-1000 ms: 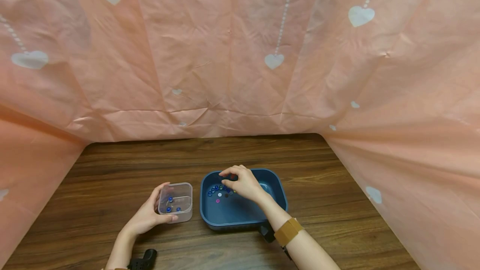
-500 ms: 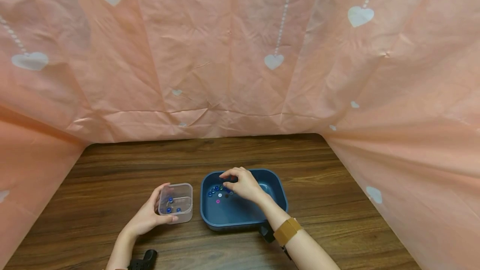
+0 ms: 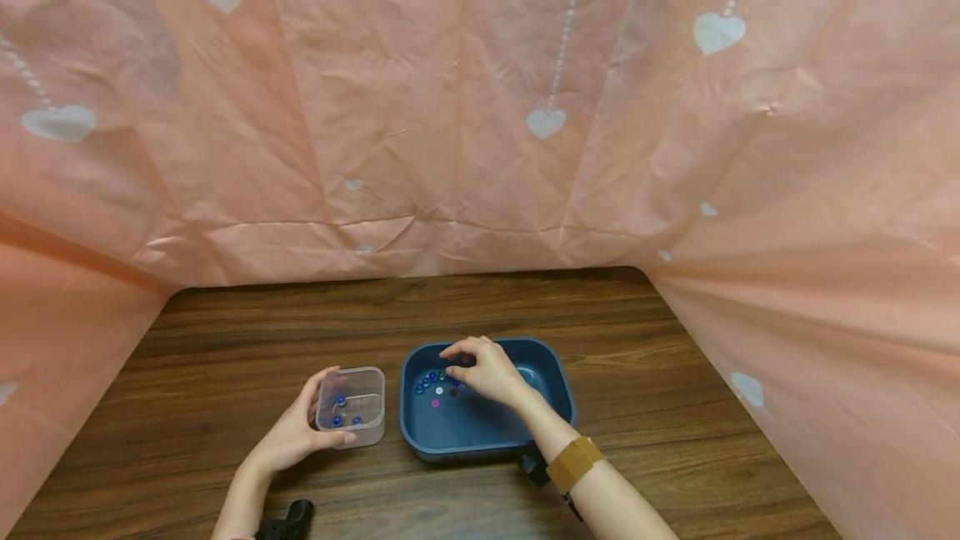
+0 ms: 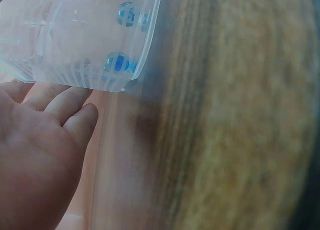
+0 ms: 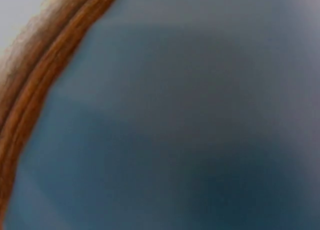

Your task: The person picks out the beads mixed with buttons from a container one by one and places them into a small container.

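My left hand [image 3: 288, 433] grips a clear plastic container [image 3: 372, 433] by its left side, thumb along the near side. Inside it lie blue glass marbles [image 3: 337, 421], seen through the wall in the left wrist view as well. My right hand [image 3: 491, 369] is over the blue tray [image 3: 442, 447], thumb and index finger apart and nothing visible between them. Several blue marbles [image 3: 426, 382] line the tray's far left part, close to the fingertips. Near them are a small white piece [image 3: 439, 391] and a pink ring-shaped piece [image 3: 435, 403]. The right hand hides part of the tray.
Both containers stand on a wood-grain table [image 3: 300, 323], the tray to the right of the clear one. A pink curtain [image 3: 450, 148] with white hearts encloses the back and sides. Black wrist devices are strapped to both arms; the right wrist view is a blur of blue tray.
Almost nothing has moved. The right thumb and index finger have shifted very slightly over the tray; the left hand keeps the clear container in the same place.
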`<move>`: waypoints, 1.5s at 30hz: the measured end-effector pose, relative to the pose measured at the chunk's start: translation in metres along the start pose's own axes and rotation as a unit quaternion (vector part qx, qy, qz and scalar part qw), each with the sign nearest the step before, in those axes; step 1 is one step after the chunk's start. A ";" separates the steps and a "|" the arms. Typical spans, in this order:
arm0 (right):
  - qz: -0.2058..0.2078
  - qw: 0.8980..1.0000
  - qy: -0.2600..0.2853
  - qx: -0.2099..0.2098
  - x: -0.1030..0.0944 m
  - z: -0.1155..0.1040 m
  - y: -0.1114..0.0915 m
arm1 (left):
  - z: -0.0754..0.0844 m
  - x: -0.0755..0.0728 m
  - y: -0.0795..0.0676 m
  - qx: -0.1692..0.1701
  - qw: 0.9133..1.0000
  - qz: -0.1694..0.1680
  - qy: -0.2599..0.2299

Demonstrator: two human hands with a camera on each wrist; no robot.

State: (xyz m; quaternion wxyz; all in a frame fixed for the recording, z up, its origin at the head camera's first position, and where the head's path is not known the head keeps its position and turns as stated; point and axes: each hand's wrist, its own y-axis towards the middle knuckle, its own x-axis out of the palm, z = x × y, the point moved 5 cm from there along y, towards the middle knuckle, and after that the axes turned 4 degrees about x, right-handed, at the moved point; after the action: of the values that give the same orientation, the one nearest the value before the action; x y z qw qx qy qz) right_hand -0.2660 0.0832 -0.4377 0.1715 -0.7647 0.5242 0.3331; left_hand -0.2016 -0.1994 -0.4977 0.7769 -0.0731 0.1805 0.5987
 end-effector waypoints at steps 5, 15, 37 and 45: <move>-0.004 1.000 -0.007 0.007 0.001 0.002 0.000 | 0.000 0.000 0.000 0.001 1.000 0.000 -0.002; -0.016 1.000 0.001 0.024 0.005 0.007 0.000 | 0.001 -0.001 -0.001 0.002 1.000 0.000 0.000; -0.039 0.998 -0.026 0.048 0.014 0.019 0.003 | 0.000 -0.001 0.001 -0.002 1.000 -0.002 -0.006; -0.041 0.997 -0.047 0.039 0.019 0.017 0.005 | -0.001 -0.001 0.001 -0.004 1.000 -0.001 -0.008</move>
State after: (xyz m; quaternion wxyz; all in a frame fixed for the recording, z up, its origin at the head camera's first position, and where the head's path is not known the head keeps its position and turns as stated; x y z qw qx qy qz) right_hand -0.2720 0.0784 -0.4627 0.2394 -0.7617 0.4963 0.3408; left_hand -0.2026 -0.2004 -0.4981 0.7785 -0.0721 0.1718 0.5993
